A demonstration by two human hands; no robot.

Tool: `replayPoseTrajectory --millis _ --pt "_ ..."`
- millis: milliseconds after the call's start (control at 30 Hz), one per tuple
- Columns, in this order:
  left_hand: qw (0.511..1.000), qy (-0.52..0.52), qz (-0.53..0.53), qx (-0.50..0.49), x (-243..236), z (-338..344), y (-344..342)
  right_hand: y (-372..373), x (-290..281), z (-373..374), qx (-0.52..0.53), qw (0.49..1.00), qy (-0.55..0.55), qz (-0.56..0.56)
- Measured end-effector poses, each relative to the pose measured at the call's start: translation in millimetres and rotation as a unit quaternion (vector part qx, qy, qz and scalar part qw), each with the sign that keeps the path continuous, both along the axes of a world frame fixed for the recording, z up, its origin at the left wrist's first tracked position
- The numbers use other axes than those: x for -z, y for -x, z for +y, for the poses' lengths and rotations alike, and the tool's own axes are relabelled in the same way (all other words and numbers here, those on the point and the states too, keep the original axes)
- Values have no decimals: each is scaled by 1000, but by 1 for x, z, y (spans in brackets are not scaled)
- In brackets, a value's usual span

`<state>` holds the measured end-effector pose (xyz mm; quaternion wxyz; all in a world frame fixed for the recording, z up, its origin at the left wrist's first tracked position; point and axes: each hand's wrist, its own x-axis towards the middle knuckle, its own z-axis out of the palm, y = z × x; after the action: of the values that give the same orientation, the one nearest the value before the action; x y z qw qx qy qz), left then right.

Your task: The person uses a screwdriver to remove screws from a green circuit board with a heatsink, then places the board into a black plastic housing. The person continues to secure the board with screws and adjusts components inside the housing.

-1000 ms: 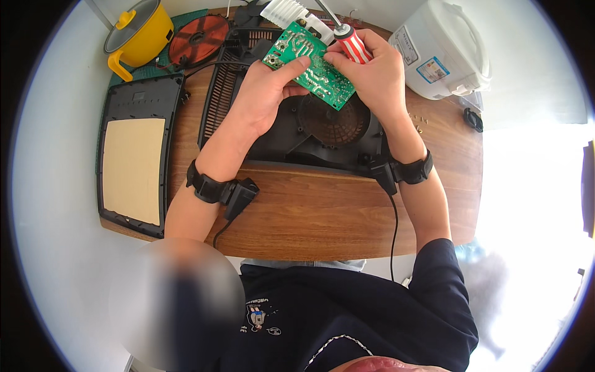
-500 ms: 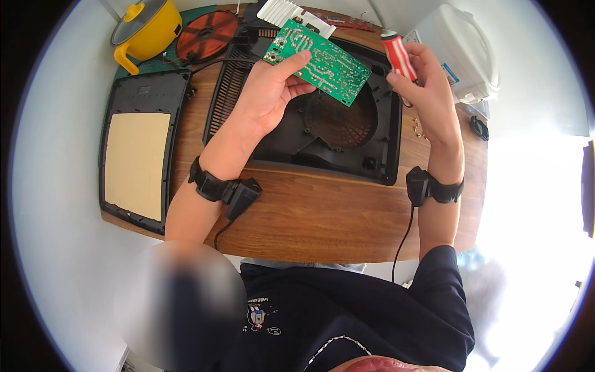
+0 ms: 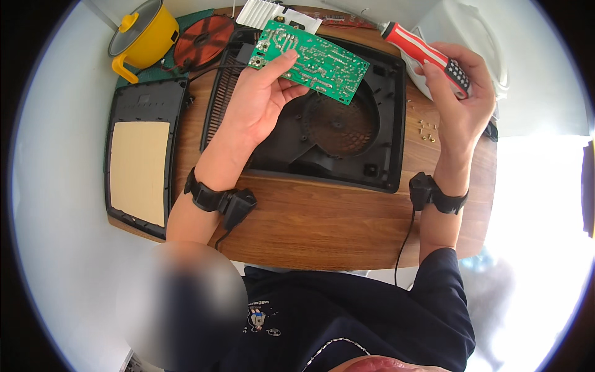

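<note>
A green circuit board point(image 3: 322, 65), solder side up, is gripped at its left part by my left hand point(image 3: 263, 93), thumb on top and fingers beneath. White heat-sink fins point(image 3: 259, 13) show along its far edge. In my right hand point(image 3: 462, 93) is a screwdriver point(image 3: 421, 49) with a red, white and blue handle, its shaft pointing to the far left. The screwdriver is raised to the right of the board and apart from it. Below the board lies a black plastic housing point(image 3: 297, 160) with a round vented recess.
Several small screws point(image 3: 427, 130) lie right of the housing. At the left rests a black panel point(image 3: 145, 99) with a cream sheet. Behind are a yellow pot point(image 3: 158, 43), a round orange-red coil point(image 3: 201, 40) and a green mat point(image 3: 149, 74). A white appliance point(image 3: 474, 25) stands far right.
My right hand has moved right and turned the screwdriver, so its handle now slants across the palm. My left hand and the board have shifted slightly left.
</note>
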<state>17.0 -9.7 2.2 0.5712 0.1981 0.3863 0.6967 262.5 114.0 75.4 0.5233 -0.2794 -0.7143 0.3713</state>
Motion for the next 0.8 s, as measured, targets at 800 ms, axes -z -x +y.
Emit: replayPoseTrajectory --millis 800 --pt "999 -16 30 6 7 0 0 -1 -2 -5 16 998 37 -54"
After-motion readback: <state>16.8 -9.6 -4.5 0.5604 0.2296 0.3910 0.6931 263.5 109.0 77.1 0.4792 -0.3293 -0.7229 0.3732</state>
